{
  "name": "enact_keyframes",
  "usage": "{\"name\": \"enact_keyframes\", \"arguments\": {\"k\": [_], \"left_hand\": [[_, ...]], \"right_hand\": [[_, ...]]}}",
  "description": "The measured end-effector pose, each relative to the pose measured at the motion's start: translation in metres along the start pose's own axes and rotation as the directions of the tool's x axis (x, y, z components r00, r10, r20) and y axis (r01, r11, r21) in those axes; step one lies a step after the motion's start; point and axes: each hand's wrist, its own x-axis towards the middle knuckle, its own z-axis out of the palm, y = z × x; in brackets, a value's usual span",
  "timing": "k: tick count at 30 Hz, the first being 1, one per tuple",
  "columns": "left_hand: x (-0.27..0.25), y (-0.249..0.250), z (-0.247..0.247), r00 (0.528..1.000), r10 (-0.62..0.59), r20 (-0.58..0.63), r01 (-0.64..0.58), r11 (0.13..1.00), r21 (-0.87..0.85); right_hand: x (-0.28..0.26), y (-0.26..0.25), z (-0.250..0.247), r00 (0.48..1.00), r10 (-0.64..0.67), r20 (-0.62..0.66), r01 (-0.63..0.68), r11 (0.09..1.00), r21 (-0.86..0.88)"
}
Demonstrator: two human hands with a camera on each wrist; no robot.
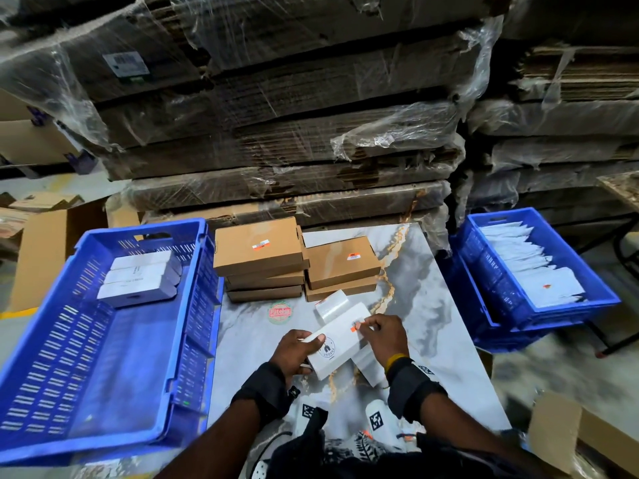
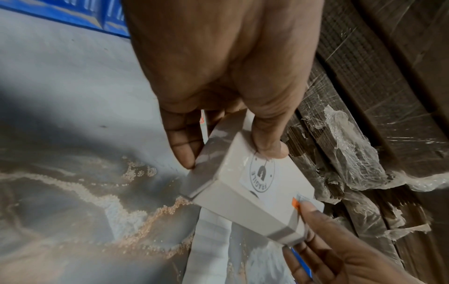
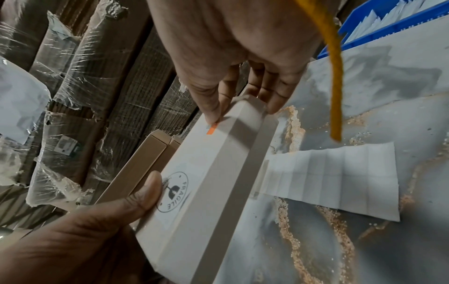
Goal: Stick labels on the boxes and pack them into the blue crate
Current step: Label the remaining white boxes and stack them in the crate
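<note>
white box (image 1: 340, 344): looked light, stiff card, fragile-marked | left hand (image 1: 294, 350) gripped 1 end | right hand (image 1: 387, 337) pinched the other, thumb on orange label (image 1: 353, 328) | best held by edges

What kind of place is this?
Likely a warehouse packing station: shrink-wrapped cardboard stacks behind the table, blue crates of white boxes, and brown boxes waiting.

left: blue crate (image 1: 103, 340) wall | ahead: brown boxes (image 1: 276, 261) stacked | right tabletop (image 1: 432, 305) open
</note>
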Motion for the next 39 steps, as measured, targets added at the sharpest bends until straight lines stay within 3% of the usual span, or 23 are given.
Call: {"name": "enact_keyframes", "arguments": {"k": [8,17,30,34,39], "left_hand": [[0.001,-0.004,0.008,0.996,0.006,-0.085,-0.003,0.999,0.035],[-0.004,-0.002,0.011,0.986,0.031,-0.162,-0.021,0.998,0.062],[-0.012,0.006,-0.018,0.997,0.009,-0.071,-0.004,0.997,0.073],[-0.014,0.0,-0.031,0.998,-0.008,-0.063,0.013,0.997,0.077],[-0.011,-0.008,-0.033,1.0,-0.011,0.013,0.009,0.995,0.1]], "right_hand": [[0.004,0.015,-0.001,0.994,-0.027,0.104,0.042,0.989,-0.145],[0.003,0.007,-0.006,0.991,-0.004,0.133,0.025,0.987,-0.159],[-0.02,-0.01,0.0,0.994,0.045,0.099,-0.037,0.995,-0.091],[-0.034,-0.025,-0.006,0.996,0.001,0.088,0.004,0.998,-0.056],[-0.043,-0.017,-0.014,0.981,0.088,0.175,-0.063,0.988,-0.143]]}}
